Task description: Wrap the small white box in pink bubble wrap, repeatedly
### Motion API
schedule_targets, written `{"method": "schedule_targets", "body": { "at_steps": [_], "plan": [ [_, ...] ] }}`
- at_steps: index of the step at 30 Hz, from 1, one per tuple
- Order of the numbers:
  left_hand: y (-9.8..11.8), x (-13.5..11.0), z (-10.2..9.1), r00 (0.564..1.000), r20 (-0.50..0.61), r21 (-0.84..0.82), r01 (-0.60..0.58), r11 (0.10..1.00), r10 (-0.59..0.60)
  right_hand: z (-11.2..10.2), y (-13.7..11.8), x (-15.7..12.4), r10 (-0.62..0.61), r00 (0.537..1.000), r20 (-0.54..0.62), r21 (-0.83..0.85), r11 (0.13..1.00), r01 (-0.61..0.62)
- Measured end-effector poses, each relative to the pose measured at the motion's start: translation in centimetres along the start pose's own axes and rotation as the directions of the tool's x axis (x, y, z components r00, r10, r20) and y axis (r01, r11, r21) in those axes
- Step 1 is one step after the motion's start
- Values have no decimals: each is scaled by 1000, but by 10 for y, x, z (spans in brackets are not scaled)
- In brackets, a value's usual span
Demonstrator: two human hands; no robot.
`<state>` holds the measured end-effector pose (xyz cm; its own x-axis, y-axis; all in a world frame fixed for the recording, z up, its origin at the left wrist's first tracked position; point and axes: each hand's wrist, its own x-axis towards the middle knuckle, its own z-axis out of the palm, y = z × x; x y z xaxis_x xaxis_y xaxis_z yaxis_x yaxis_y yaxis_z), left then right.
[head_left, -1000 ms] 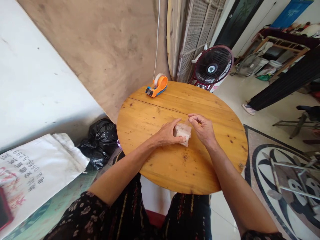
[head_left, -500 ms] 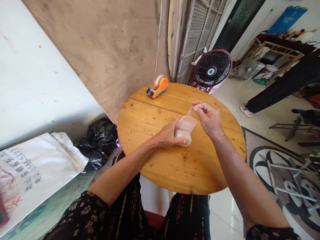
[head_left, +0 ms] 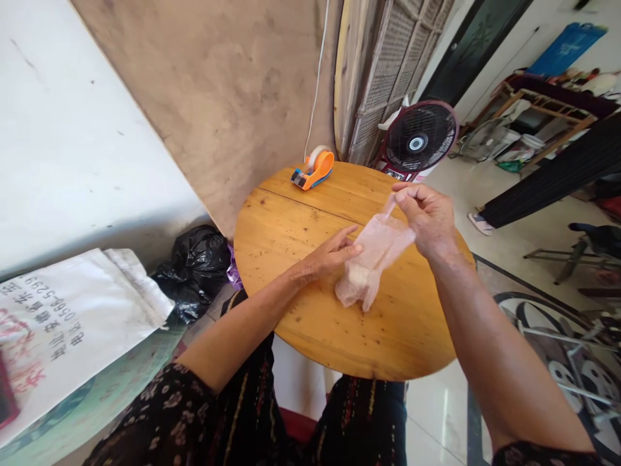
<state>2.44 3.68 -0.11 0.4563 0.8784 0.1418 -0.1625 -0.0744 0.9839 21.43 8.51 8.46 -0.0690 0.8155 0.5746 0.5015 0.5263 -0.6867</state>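
While the right hand (head_left: 421, 210) pinches its strap (head_left: 389, 205), pink bag (head_left: 378, 246), translucent, stretched over the tabletop (head_left: 286, 226); left hand (head_left: 334, 254), loosely spread, at bag's left side; tape dispenser (head_left: 319, 171), orange, far edge.

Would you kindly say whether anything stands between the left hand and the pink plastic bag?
Nothing visible does: the left hand is at the edge of the pink plastic bag, and the orange tape dispenser sits well beyond both.

Pale pink is being shown by the bag (head_left: 377, 243). On the black left sleeve (head_left: 162, 401), a pale flower pattern is being seen.
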Motion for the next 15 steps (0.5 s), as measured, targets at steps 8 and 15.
{"method": "schedule_targets", "body": {
  "at_steps": [8,15],
  "plan": [
    [4,1,-2,984,158,-146,-65,987,88,0,4,12,-13,1000,22,34,999,12],
    [-5,3,0,991,126,-129,-26,991,43,3,18,18,148,988,32,94,984,-151]
  ]
}}
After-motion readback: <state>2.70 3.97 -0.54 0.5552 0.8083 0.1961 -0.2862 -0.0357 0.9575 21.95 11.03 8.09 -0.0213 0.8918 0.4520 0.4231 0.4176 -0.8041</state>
